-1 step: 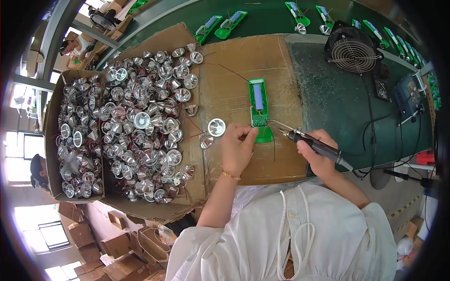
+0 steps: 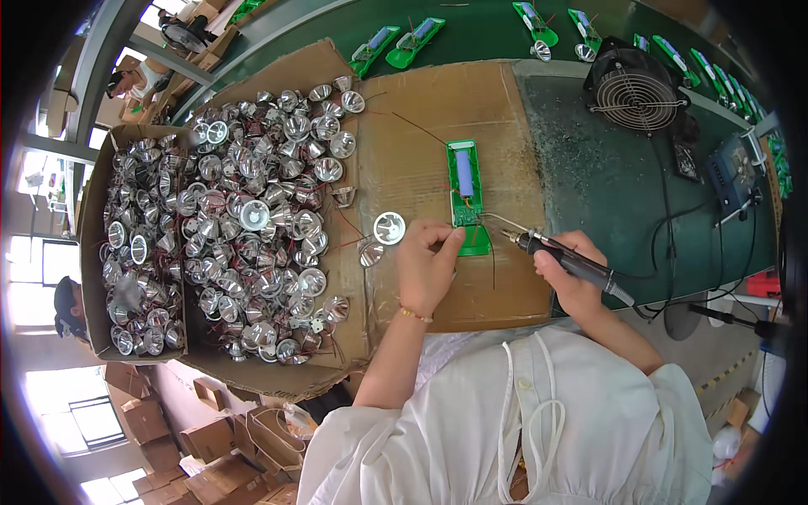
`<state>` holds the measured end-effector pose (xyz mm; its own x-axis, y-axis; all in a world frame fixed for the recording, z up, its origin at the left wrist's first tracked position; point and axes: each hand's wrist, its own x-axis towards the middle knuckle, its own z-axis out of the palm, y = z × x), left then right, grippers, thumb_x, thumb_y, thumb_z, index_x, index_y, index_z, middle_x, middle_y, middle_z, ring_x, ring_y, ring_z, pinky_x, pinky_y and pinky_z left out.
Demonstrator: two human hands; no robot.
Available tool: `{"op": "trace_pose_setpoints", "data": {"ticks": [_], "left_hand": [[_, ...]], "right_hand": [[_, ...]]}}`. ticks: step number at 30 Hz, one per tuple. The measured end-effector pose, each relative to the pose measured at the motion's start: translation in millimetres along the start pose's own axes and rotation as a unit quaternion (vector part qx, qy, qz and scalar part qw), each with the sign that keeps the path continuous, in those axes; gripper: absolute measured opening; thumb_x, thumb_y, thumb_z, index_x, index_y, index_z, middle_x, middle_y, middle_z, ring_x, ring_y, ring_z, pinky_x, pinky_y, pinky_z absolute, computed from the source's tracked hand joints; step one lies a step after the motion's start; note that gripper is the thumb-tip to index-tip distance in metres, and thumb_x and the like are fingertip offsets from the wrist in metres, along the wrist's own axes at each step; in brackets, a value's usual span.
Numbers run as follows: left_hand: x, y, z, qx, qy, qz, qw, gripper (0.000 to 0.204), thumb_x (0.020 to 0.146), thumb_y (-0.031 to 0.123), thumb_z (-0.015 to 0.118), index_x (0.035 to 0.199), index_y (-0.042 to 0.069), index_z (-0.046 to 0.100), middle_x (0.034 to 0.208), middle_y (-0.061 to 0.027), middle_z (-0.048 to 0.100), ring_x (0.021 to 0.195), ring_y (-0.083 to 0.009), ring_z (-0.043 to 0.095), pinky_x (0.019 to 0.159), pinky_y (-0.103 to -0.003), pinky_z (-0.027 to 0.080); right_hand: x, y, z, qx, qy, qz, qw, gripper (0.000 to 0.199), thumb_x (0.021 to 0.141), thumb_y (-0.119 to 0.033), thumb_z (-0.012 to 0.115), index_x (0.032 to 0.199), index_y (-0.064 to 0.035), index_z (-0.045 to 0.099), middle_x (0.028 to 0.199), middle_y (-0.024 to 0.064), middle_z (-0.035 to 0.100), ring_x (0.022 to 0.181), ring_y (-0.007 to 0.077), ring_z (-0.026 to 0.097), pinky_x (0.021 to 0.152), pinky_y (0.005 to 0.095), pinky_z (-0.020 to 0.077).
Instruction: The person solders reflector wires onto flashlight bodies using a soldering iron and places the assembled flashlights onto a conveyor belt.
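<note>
The green casing [image 2: 476, 247] lies on the brown cardboard sheet [image 2: 412, 160], in front of the person and between both hands, its long side running near to far; the sheet probably spares the green table [image 2: 589, 194] beneath; the blue cell [image 2: 465, 175] sits in the far part of the casing, and the small circuit board [image 2: 466, 216] lies nearer, within easy reach of both hands; the left hand [image 2: 427, 263] is at the casing's near left side, thumb and forefinger bunched close by the board, likely to steady something there, though I cannot tell whether they are clamped on a thin wire or merely resting; the right hand [image 2: 569, 290] is wrapped around the dark soldering tool [image 2: 582, 268], gripped rather like a pen and slanted in from the right, which seems to keep the fingers back from its tip, at or just beside the board; two loose reflectors [image 2: 389, 228] lie just left of the left hand, perhaps set there to be handy, with the carton [image 2: 278, 77] full of reflectors farther left; the fan [image 2: 635, 99] stands at the far right, grille toward the person, presumably to shift fumes; its far-side neighbours, more green casings [image 2: 417, 44], lie spaced apart, likely so that their wires do not tangle
</note>
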<state>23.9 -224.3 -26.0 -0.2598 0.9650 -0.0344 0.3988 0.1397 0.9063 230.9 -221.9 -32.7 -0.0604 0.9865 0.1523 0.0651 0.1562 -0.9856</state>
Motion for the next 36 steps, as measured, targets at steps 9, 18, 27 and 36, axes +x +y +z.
{"op": "trace_pose_setpoints", "data": {"ticks": [9,18,27,36], "left_hand": [[8.4,-5.5,1.7,0.002,0.016,0.036,0.999,0.016,0.076,0.013,0.067,0.073,-0.003,0.062,0.083,-0.0087,0.056,0.065,-0.0132,0.055,0.058,-0.024,0.044],[8.7,1.9,2.4,0.02,0.008,-0.006,1.0,0.016,0.077,0.012,0.065,0.072,-0.003,0.062,0.079,-0.0086,0.056,0.061,-0.0139,0.054,0.056,-0.025,0.043],[10.3,-3.4,1.1,0.005,0.002,-0.005,1.0,0.017,0.077,0.013,0.064,0.072,-0.003,0.062,0.078,-0.0075,0.057,0.059,-0.0117,0.053,0.053,-0.024,0.042],[9.7,-0.9,1.3,0.023,0.008,0.008,1.0,0.017,0.077,0.014,0.064,0.071,-0.002,0.062,0.076,-0.0069,0.055,0.059,-0.0118,0.053,0.053,-0.024,0.042]], "right_hand": [[8.4,-7.2,11.9,0.06,-0.003,0.052,0.997,0.016,0.076,-0.011,0.067,0.078,-0.0012,0.055,0.064,0.0013,0.057,0.056,0.0039,0.048,0.05,0.02,0.0387],[15.8,-6.9,15.0,0.068,-0.01,0.113,0.991,0.015,0.079,-0.011,0.062,0.079,-0.001,0.051,0.065,0.0083,0.059,0.054,0.0094,0.056,0.048,0.0211,0.0447],[15.6,-18.8,10.1,0.121,0.033,0.129,0.984,0.016,0.079,-0.01,0.063,0.08,-0.0004,0.05,0.066,0.0084,0.059,0.056,0.0092,0.056,0.05,0.0216,0.0462],[7.8,-10.5,7.2,0.088,0.004,0.106,0.99,0.013,0.081,-0.009,0.061,0.083,-0.0006,0.051,0.066,0.0078,0.058,0.056,0.0099,0.057,0.051,0.0217,0.0467]]}}
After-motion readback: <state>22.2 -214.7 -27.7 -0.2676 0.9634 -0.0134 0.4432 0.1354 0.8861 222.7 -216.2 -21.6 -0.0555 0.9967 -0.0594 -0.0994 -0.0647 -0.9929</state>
